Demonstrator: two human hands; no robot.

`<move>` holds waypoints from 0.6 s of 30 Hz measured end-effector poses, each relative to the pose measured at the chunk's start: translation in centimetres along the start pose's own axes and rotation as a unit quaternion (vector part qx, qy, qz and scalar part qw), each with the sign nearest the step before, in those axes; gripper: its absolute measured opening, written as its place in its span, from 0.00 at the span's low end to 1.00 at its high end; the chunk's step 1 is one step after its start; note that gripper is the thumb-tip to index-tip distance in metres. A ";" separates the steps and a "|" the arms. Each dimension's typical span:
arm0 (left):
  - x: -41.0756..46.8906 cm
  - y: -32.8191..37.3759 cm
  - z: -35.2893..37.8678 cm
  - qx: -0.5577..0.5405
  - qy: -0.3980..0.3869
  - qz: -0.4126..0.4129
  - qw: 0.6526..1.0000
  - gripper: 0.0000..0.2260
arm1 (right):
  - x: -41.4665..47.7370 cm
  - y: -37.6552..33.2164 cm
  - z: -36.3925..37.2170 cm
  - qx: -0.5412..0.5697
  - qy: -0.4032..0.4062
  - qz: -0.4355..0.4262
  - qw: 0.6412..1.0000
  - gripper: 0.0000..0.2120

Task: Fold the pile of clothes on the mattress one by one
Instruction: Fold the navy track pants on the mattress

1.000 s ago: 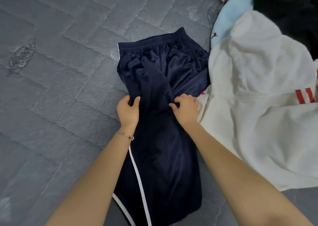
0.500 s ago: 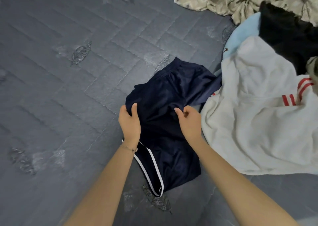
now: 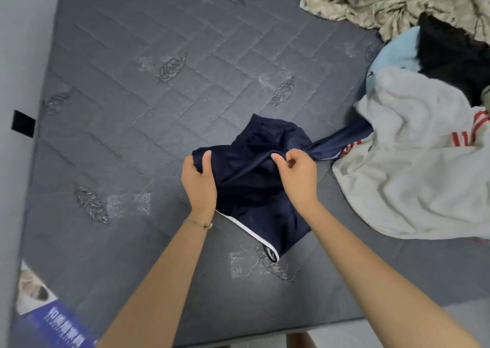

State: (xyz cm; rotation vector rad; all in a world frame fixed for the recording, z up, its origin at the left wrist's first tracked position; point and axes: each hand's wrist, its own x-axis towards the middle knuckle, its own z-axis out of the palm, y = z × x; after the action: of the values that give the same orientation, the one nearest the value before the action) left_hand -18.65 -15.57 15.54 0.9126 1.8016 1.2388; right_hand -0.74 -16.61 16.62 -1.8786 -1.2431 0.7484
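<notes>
So, both hands are busy. The left hand (image 3: 198,186) has its fingers curled round the left edge of the navy shorts (image 3: 252,204), thumb on top. The right hand (image 3: 297,178) is pinching a ridge of the same fabric between thumb and fingers. Neither one is relaxed, and there's a thin bracelet (image 3: 197,223) on the left wrist.

The shorts sit about mid-mattress (image 3: 159,82), just left of the pile, bunched up and partly lifted off the surface. Progress-wise I'd call this early. The shorts are mid-fold at best, no neat fold yet, and I can't spot a finished stack anywhere in view.

Still waiting on the right: a white garment with red stripes (image 3: 413,178), a light blue piece (image 3: 395,53), a black one (image 3: 450,53) and a beige patterned cloth (image 3: 397,0) at the far corner. So most of the job is left.

For orientation, the gathered waistband (image 3: 261,131) looks like the far end and the white-piped hem (image 3: 246,228) the near end. That puts the long axis roughly away from the person, slightly slanted, though the fabric is crumpled enough that I'm not sure. One navy strip (image 3: 342,141) trails off right and touches the white garment.
</notes>
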 end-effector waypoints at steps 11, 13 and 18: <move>2.0 -3.1 -15.4 0.078 -0.017 0.010 0.997 0.10 | -12.7 -7.2 9.5 -0.022 -0.134 0.009 0.991 0.28; 2.4 -4.4 -16.8 0.103 -0.012 -0.001 0.995 0.09 | -13.7 -6.8 11.0 -0.037 -0.181 0.027 0.982 0.28; 3.7 -8.0 -18.1 0.259 -0.102 -0.104 0.955 0.17 | -12.2 -4.7 13.3 -0.123 -0.224 0.049 0.966 0.19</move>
State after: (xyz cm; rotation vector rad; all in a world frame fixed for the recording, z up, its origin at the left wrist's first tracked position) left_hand -37.33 -22.09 11.70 1.0530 2.0252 0.5193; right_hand -17.94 -23.32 14.02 -2.0506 -1.5887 1.1663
